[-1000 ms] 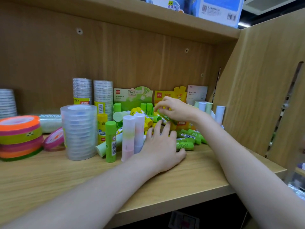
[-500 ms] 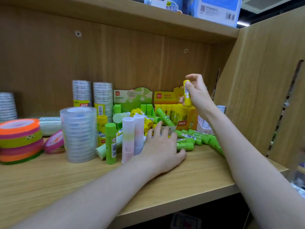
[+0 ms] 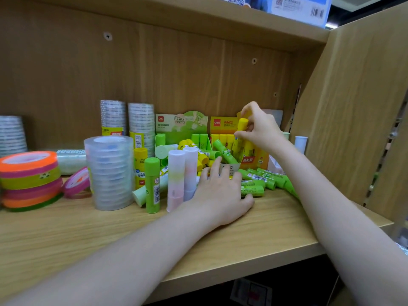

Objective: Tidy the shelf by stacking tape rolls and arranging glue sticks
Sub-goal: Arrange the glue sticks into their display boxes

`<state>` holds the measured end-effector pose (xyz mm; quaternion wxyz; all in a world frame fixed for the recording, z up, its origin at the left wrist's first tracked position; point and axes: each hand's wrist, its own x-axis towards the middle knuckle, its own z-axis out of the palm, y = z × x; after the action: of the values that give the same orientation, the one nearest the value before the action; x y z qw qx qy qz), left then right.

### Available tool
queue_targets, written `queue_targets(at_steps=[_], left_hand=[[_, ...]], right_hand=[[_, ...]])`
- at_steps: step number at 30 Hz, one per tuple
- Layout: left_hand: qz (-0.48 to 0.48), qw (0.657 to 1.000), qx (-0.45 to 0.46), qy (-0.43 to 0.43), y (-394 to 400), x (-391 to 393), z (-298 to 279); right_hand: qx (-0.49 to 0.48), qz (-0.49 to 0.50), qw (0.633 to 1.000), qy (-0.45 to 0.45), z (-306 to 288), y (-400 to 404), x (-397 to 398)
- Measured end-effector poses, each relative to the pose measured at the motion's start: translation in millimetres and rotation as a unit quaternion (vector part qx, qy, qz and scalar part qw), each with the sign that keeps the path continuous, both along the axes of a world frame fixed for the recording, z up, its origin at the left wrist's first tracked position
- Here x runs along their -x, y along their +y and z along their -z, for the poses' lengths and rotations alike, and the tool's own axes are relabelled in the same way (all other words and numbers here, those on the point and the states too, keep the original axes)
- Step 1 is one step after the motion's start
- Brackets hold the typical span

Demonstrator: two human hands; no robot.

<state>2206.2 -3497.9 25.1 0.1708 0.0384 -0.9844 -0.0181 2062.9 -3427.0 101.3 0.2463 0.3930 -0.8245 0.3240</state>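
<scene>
While the left hand lies flat among green glue sticks, the right hand pinches a yellow glue stick upright above the yellow box.

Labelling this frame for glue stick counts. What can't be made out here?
Head view only:
- Yellow glue stick: lower body hidden by right hand.
- Yellow box: contents partly covered by that hand.
- Sticks under left hand: hidden.
- Label print: too small.
- Left clear tape stack: cut off by the frame edge.
</scene>
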Motion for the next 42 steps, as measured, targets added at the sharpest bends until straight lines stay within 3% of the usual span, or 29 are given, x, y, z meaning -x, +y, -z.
queue_targets(at_steps=[7,26,29,32,34,38,42], left_hand=[[-0.002,1.0,-0.002,0.001,0,1,1],[-0.001,1.0,-0.006,0.0,1,-1,-1],[-0.001,1.0,-0.003,0.005,1,0,1],[-0.006,1.0,-0.002,0.006,1,1,1],[-0.007,1.0,0.001,0.008,0,2,1],[-0.003,1.0,0.007,0.02,-1,3,2],[0.004,0.999,0.016,0.029,-1,3,3]], right_hand=[[-0.082,0.055,0.994,0.054,17,-9,7],[-0.153,0.143,0.972,0.11,20,-13,-4],[-0.126,0.088,0.98,0.127,23,-4,-1],[-0.028,-0.07,0.99,0.12,10,-2,-11],[-0.074,-0.133,0.986,0.069,6,-6,-22],[-0.159,-0.127,0.979,-0.017,11,-8,-26],[-0.127,-0.115,0.984,-0.042,17,-15,-25]])
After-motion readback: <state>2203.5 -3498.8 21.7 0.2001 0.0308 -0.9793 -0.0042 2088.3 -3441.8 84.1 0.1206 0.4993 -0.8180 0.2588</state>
